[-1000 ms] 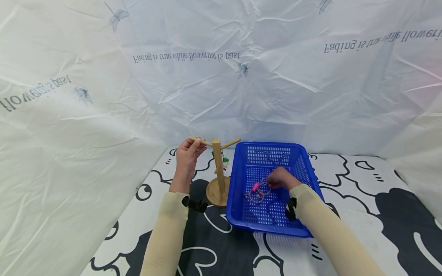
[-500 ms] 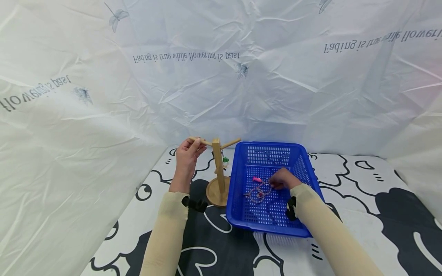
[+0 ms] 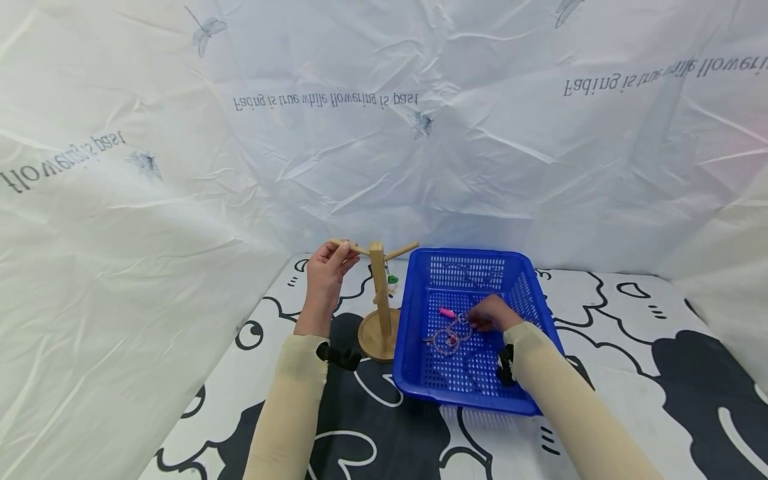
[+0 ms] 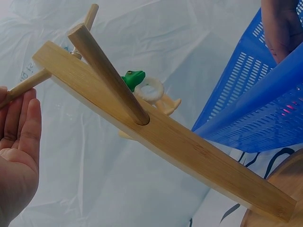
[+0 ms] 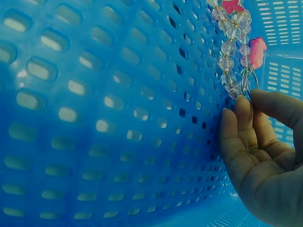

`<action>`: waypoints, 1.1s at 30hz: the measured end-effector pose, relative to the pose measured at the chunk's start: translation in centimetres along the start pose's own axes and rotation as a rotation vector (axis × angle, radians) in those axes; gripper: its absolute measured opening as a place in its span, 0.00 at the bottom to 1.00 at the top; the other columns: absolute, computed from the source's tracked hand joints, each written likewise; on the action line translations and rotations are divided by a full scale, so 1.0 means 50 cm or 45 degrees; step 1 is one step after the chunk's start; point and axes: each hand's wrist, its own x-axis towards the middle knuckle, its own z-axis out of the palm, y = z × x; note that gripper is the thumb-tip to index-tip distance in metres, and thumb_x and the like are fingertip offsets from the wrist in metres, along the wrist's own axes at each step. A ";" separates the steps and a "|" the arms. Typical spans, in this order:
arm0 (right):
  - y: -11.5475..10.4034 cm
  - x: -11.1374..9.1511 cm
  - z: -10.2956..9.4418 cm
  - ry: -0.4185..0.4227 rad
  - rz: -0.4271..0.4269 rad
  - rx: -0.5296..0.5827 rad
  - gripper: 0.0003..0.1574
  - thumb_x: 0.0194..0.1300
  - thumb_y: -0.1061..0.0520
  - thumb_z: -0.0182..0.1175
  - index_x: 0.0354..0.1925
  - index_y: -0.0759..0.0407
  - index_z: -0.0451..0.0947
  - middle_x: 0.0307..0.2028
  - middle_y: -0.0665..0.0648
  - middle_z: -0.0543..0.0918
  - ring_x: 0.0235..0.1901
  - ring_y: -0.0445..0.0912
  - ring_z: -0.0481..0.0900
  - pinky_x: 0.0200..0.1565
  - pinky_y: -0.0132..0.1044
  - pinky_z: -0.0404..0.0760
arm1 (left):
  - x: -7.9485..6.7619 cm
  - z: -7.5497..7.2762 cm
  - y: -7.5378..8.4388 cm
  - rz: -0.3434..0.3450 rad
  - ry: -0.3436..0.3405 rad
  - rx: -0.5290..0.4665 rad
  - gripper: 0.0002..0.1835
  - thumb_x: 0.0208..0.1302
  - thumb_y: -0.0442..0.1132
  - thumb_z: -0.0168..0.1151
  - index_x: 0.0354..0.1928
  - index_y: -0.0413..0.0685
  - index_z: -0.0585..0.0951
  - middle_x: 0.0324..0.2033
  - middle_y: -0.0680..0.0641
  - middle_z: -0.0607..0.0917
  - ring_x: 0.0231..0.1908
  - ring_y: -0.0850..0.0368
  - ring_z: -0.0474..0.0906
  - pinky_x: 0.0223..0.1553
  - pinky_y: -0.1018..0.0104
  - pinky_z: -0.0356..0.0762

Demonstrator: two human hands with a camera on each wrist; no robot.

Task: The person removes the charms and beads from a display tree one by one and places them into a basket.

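Observation:
My left hand pinches the left peg of a wooden stand, which has a round base and several pegs. From one of its pegs hangs a keychain with a green figure and a whitish ring-shaped part. Inside the blue basket my right hand pinches the metal ring of a keychain between thumb and fingers. Clear beads and a bright pink piece lie by that ring. In the head view the beads form loops on the basket floor.
The basket stands just right of the stand's round base. A tablecloth with black-and-white cartoon drawings lies under both. White printed sheeting rises behind and at the sides.
The pink piece has shifted up and turned flatter on the basket floor. My right hand has moved slightly right and down. The left hand stays on the peg.

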 end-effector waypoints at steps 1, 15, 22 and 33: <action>-0.001 -0.003 0.000 -0.001 0.000 0.003 0.04 0.64 0.67 0.59 0.32 0.68 0.78 0.20 0.53 0.79 0.22 0.43 0.79 0.29 0.32 0.86 | 0.000 0.000 0.000 -0.002 0.000 0.002 0.09 0.70 0.30 0.57 0.34 0.50 0.81 0.30 0.55 0.87 0.34 0.64 0.85 0.42 0.73 0.87; -0.004 -0.002 0.001 -0.022 0.021 -0.003 0.07 0.64 0.63 0.61 0.37 0.69 0.79 0.23 0.53 0.79 0.23 0.43 0.79 0.29 0.32 0.85 | 0.002 -0.003 -0.003 -0.006 0.009 0.002 0.08 0.70 0.30 0.57 0.35 0.50 0.81 0.30 0.55 0.87 0.34 0.64 0.84 0.42 0.73 0.86; -0.009 -0.018 0.001 -0.019 0.009 -0.027 0.09 0.65 0.63 0.61 0.39 0.71 0.79 0.23 0.53 0.80 0.24 0.43 0.79 0.30 0.34 0.86 | 0.002 -0.001 -0.003 -0.009 0.007 0.009 0.09 0.71 0.30 0.56 0.35 0.51 0.81 0.30 0.55 0.87 0.34 0.65 0.84 0.43 0.73 0.86; -0.015 -0.031 -0.004 -0.028 -0.012 -0.061 0.12 0.64 0.63 0.62 0.43 0.71 0.80 0.28 0.56 0.81 0.28 0.46 0.81 0.34 0.37 0.87 | 0.002 -0.001 -0.001 -0.016 0.003 -0.005 0.09 0.70 0.31 0.58 0.33 0.50 0.81 0.30 0.55 0.88 0.34 0.65 0.84 0.43 0.73 0.86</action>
